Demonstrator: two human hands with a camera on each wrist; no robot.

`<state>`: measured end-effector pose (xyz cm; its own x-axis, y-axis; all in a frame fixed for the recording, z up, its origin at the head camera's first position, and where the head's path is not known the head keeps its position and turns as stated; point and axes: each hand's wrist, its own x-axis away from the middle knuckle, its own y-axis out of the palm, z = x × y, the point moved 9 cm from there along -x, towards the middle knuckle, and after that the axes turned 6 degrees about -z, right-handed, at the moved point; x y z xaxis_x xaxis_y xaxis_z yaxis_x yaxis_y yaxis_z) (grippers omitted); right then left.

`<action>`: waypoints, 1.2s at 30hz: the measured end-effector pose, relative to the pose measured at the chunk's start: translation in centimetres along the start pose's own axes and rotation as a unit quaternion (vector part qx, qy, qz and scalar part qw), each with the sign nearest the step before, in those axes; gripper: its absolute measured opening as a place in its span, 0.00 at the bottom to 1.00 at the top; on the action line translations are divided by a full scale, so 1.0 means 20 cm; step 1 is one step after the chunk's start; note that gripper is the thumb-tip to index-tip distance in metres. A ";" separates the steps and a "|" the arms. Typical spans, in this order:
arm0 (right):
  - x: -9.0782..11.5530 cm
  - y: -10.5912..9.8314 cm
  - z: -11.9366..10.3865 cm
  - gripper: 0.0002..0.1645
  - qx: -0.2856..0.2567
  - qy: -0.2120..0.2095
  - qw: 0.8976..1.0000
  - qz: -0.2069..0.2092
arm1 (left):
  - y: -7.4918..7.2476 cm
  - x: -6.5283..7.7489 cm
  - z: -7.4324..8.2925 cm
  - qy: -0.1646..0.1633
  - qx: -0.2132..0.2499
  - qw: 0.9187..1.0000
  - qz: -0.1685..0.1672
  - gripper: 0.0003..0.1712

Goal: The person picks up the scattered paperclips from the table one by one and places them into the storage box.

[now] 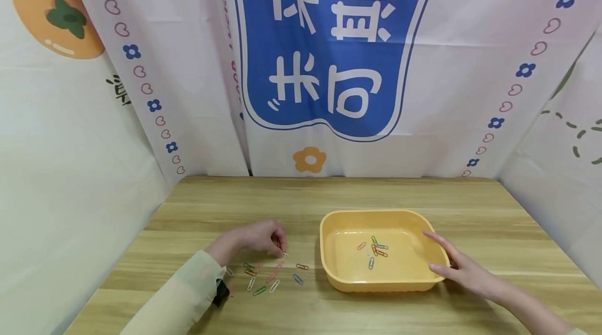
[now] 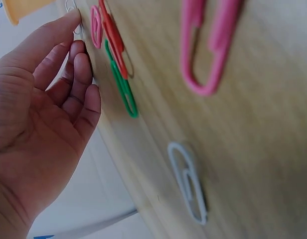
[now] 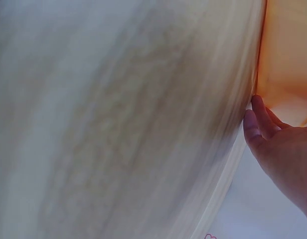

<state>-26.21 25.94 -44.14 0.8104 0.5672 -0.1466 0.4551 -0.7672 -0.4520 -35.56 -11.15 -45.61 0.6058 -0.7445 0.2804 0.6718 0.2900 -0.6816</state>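
Observation:
My left hand [image 1: 264, 235] is low over the table, its thumb and fingertips pinching a white paper clip [image 1: 285, 255]. In the left wrist view the thumb of the left hand [image 2: 49, 84] lies against that white clip [image 2: 77, 25], partly hidden by the fingers. Around it lie loose paper clips, among them a green one [image 1: 259, 290], a blue one [image 1: 298, 279] and a white one [image 1: 275, 286]. My right hand [image 1: 463, 269] grips the right rim of a yellow plastic tray [image 1: 381, 287]. Several coloured clips, including a pink one [image 1: 361, 245], lie inside the tray.
The wooden table [image 1: 282, 194] is bordered by white printed cloth [image 1: 202, 141] at the back and sides. A small black object [image 1: 220, 293] shows at the left wrist, beside the sleeve.

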 end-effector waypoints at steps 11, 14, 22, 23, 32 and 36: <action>0.00 0.00 0.00 0.39 -0.012 -0.019 1.000 -0.009 | -0.03 0.07 0.03 0.029 0.045 0.998 0.028 0.03; 0.00 0.00 0.00 0.38 -0.010 -0.010 1.000 -0.004 | -0.06 0.07 0.06 0.031 0.060 0.997 0.049 0.02; 0.00 0.01 0.00 0.39 -0.025 -0.027 0.999 -0.020 | -0.19 0.10 0.24 0.072 0.083 0.987 0.117 0.03; 0.00 0.01 0.00 0.39 -0.026 -0.026 0.999 -0.020 | -0.20 0.10 0.27 0.077 0.086 0.986 0.124 0.03; 0.00 0.01 0.00 0.38 -0.028 -0.008 0.999 -0.020 | -0.27 0.14 0.51 0.091 0.092 0.978 0.166 0.03; 0.00 0.00 0.00 0.38 -0.024 -0.010 1.000 -0.017 | -0.29 0.13 0.58 0.086 0.094 0.973 0.191 0.04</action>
<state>-26.20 25.86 -44.21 0.7871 0.5982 -0.1505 0.4994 -0.7612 -0.4136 -32.98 -7.84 -33.12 0.7567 -0.6463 -0.0979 0.4880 0.6582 -0.5733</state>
